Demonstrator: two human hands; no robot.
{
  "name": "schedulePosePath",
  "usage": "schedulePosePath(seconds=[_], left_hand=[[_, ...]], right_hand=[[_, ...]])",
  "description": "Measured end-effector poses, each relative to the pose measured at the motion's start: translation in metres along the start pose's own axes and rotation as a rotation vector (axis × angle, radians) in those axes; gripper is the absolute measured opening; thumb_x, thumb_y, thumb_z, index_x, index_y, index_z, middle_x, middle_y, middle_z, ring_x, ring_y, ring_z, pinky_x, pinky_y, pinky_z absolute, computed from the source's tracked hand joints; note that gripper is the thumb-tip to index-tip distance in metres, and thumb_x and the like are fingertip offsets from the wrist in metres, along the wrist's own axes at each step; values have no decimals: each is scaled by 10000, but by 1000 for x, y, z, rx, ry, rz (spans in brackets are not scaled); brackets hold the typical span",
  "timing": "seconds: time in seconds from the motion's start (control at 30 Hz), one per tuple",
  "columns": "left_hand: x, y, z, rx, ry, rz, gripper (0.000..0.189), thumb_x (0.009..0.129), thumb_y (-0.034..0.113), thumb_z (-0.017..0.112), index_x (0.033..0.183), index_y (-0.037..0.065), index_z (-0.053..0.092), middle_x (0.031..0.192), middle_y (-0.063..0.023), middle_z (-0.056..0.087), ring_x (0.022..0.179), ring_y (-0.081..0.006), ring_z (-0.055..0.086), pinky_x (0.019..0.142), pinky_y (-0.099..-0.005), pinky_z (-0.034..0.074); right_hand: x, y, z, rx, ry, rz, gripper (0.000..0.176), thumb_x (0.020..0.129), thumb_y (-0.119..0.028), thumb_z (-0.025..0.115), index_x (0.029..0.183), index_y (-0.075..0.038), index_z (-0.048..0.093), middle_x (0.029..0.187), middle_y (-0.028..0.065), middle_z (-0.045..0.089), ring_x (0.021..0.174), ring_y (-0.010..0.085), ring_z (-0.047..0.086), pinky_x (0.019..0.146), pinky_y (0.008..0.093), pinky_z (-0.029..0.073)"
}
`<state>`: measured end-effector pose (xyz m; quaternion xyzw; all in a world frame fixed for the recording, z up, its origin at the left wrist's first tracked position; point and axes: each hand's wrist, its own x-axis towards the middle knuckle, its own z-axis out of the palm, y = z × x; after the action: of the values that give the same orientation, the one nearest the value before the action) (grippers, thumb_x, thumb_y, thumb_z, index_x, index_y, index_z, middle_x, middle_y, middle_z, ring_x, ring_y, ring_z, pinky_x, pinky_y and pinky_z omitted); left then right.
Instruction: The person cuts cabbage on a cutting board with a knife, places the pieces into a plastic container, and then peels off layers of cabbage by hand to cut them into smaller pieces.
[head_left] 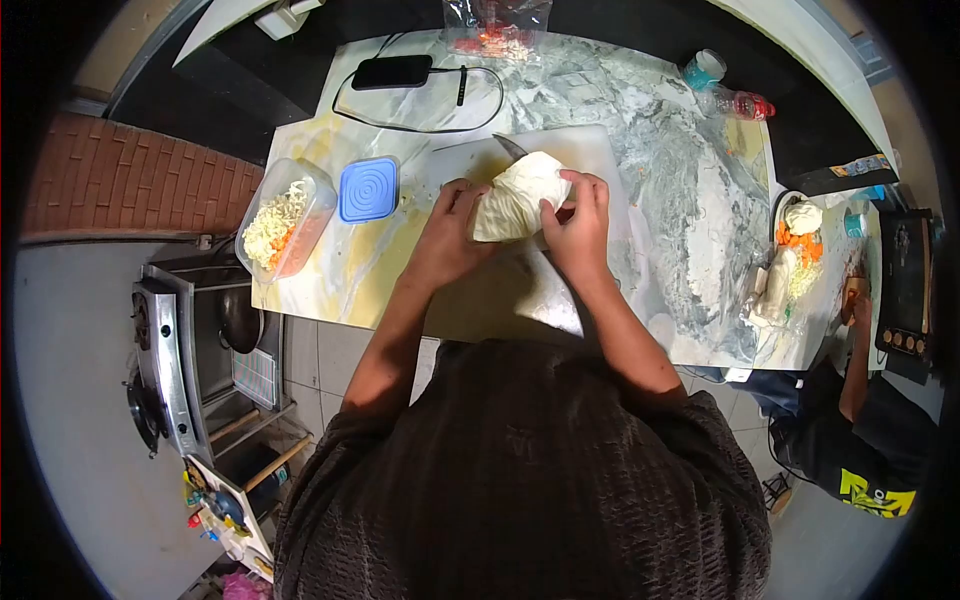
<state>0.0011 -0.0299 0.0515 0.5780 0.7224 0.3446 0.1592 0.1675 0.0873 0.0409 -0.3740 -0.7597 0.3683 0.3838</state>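
Dark shirt foreground; left hand, right hand both grasp cabbage wedge on cutting board; knife behind; blue lid, container left.

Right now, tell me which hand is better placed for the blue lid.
Left, likely: the left hand holds the cabbage on the side nearest the blue lid; the right hand sits farther off.

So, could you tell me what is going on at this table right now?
A person grips a pale cabbage piece with the left hand and right hand over a white cutting board. A knife blade shows just behind it. To the left sit a blue lid and a clear tub of shredded vegetables. At the table's right end, another person works by a plate of vegetables.
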Motion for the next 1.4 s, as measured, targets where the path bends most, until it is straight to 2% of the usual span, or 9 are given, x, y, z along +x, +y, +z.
schedulePosePath(seconds=[0.23, 0.3, 0.43, 0.5, 0.6, 0.73, 0.9, 1.1, 1.4], left_hand=[[-11, 3, -2, -14, 62, -36, 758, 641, 99, 812, 1318, 84, 470, 1306, -179, 424, 1219, -385, 484, 1016, -413, 447], [-11, 4, -3, -22, 55, -42, 752, 632, 91, 812, 1308, 84, 482, 1302, -179, 427, 1220, -390, 483, 1018, -408, 446], [-12, 7, -2, -50, 79, -17, 747, 623, 79, 808, 1299, 83, 493, 1303, -178, 426, 1216, -387, 484, 1017, -410, 446], [-14, 6, -3, -39, 118, 35, 765, 617, 65, 798, 1319, 87, 494, 1299, -171, 429, 1206, -382, 489, 1012, -407, 450], [-14, 8, -6, -56, 121, 43, 801, 613, 54, 791, 1351, 93, 481, 1299, -161, 423, 1195, -376, 494, 1006, -405, 455], [-14, 10, -3, -41, 119, 43, 822, 614, 56, 791, 1370, 97, 472, 1299, -158, 413, 1194, -377, 493, 998, -406, 460], [-15, 9, 0, -118, 188, 42, 828, 578, 46, 827, 1345, 93, 518, 1259, -144, 439, 1201, -341, 470, 1029, -401, 419], [-15, 7, 1, -139, 215, 14, 855, 575, 68, 840, 1357, 65, 494, 1249, -141, 411, 1187, -310, 451, 1039, -399, 395], [-17, 10, 6, -129, 244, -39, 806, 619, 158, 885, 1312, 50, 489, 1223, -141, 408, 1189, -315, 412, 1037, -407, 389]], right_hand=[[-3, -5, 10, 168, -12, 46, 654, 774, 11, 736, 1331, -21, 395, 1201, 180, 466, 720, 203, 605, 647, 287, 542], [-5, -18, 10, 266, -16, 75, 796, 764, -25, 775, 1398, -13, 293, 1289, 206, 458, 859, 239, 670, 689, 298, 556], [-4, -23, 9, 396, -2, 219, 794, 789, -23, 776, 1409, -14, 280, 1168, 185, 578, 927, 178, 675, 712, 278, 547], [0, -15, 4, 412, -160, 342, 779, 798, -79, 776, 1416, -17, 306, 1141, 188, 659, 958, 201, 693, 779, 303, 554], [2, -11, 3, 391, -184, 230, 704, 821, -89, 758, 1402, -19, 368, 1070, 166, 702, 944, 179, 699, 799, 294, 545], [0, -16, 4, 391, -103, 168, 643, 833, -70, 735, 1383, -8, 409, 1097, 163, 694, 971, 195, 694, 820, 301, 543], [6, -6, 1, 385, -2, 30, 669, 854, -33, 684, 1421, -6, 330, 1169, 190, 650, 1093, 222, 641, 912, 340, 512], [9, -5, 3, 497, 60, 141, 624, 854, 21, 688, 1361, 32, 325, 1266, 162, 536, 1136, 193, 577, 961, 330, 484], [9, -4, -2, 139, 116, 154, 684, 793, -105, 737, 1363, 3, 374, 1093, 255, 658, 1016, 321, 682, 880, 380, 530]])
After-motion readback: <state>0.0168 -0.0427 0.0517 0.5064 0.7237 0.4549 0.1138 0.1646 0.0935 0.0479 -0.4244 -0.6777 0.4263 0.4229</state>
